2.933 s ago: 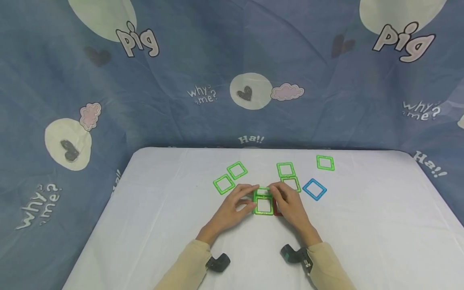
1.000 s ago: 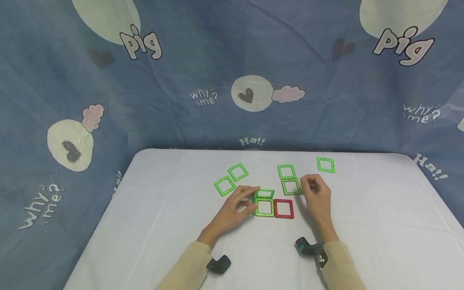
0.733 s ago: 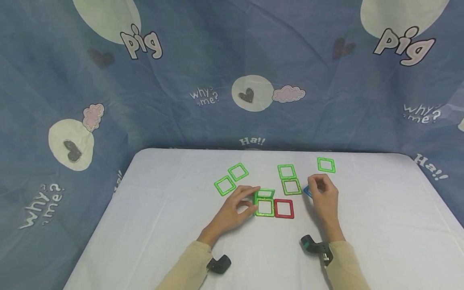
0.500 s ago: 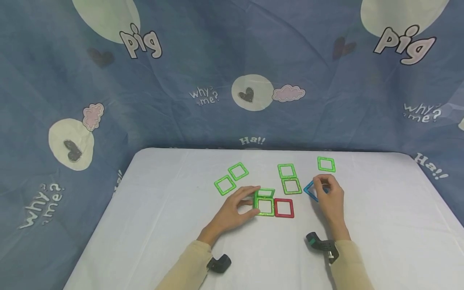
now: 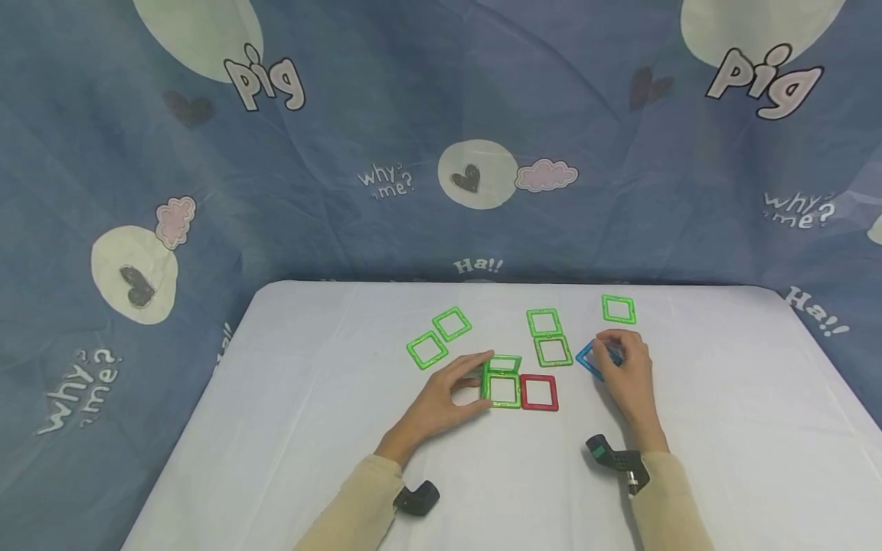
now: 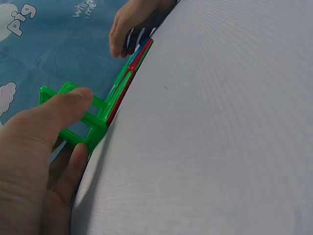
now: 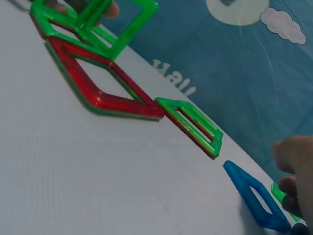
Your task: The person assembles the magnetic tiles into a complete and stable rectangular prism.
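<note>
Reaching in from its right, the person's right hand (image 5: 628, 375) bends over the blue frame (image 5: 588, 365), which in the head view lies cornerwise on the white cloth (image 5: 524, 482), one corner toward the red frame's side and the opposite one under the fingertips. Being square, it offers no long axis; the diamond set is what any pick-up seems likely to turn on. That hand is plainly the nearer. The left hand (image 5: 439, 402) is well apart, its fingers and thumb bracing the left side of the green build (image 5: 503, 374). The red frame (image 5: 554, 392) lies flat against the build's right edge, and a pair of green frames (image 5: 548, 337) lies between the build and the blue frame, farther back.

From the left wrist, the left hand holds the build's upright panel between two digits, one across the top and one low by the cloth. Far beyond, the right hand bends down over a sliver of blue, past the red edge.

From the right wrist, the blue frame slants away from the red one, its near end running under the right hand's curled fingers at the picture's edge; whether they pinch it or merely rest about it, one cannot tell
</note>
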Motion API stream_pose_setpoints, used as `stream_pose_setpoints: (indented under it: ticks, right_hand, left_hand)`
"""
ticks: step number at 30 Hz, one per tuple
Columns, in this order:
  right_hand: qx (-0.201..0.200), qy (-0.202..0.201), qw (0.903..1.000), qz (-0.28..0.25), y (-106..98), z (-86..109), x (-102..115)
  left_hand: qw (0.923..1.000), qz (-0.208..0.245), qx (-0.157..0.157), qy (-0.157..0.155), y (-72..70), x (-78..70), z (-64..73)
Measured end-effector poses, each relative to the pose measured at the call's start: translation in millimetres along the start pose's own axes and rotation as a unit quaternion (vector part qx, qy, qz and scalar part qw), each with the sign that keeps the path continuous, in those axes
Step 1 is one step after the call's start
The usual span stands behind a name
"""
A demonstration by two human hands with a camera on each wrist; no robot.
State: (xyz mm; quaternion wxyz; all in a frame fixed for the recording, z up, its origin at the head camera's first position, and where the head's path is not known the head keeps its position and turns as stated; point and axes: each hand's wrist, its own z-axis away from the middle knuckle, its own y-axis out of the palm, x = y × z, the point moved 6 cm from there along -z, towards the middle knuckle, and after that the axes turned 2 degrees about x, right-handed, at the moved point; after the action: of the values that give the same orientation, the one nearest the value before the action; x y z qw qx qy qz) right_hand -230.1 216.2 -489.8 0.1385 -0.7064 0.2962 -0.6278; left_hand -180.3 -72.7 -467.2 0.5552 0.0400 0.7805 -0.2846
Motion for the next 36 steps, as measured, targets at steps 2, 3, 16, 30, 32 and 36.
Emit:
stream_pose_setpoints:
  ticks: [2,3,16,30,32,36]
  right_hand:
    - [0.018,-0.011,0.9997,0.014,2,-0.3,0]
    - [0.027,-0.017,0.9993,0.022,2,-0.5,0]
    - [0.134,-0.054,0.9881,0.055,1,-1.5,2]
    - [0.145,-0.054,0.986,0.062,0,-0.1,4]
    - [0.141,-0.057,0.9865,0.059,0,0.2,4]
    - [0.133,-0.067,0.9874,0.054,0,0.7,5]
  left_hand:
    - [1.0,-0.007,0.002,-0.001,0.3,-0.7,0.4]
    - [0.9999,-0.012,0.002,0.0,0.6,0.6,0.4]
    - [0.9953,-0.095,0.008,0.018,1.7,22.0,-1.9]
    - [0.9909,-0.132,0.026,-0.002,2.2,21.8,-1.2]
    - [0.9909,-0.132,0.026,-0.006,2.3,21.9,-1.0]
    - [0.9903,-0.136,0.025,-0.007,2.2,21.5,-0.8]
